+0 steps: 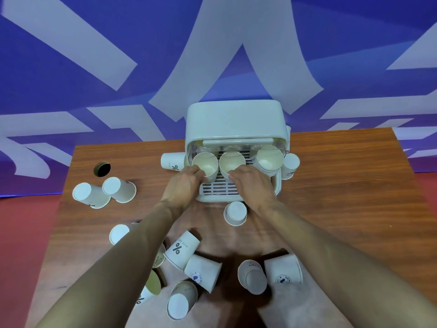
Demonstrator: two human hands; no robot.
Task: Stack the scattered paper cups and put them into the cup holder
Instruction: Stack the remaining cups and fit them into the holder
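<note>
Scattered cups, wooden table, blue wall; left fingers, right fingers clasp upright cups.

**Cups in the holder, more strewn round it**

The cup holder stands far and middle on the table. In it, side by side: the left cup, gripped by the left hand; the middle cup, gripped by the right hand; the right stack. The front cup lies just before the holder, the cup pair lies well to the left, and the near cluster lies nearest.

Single head-worn wide-angle view, facing forward and steeply down — close above the table, cup holder centred, wall beyond.
</note>
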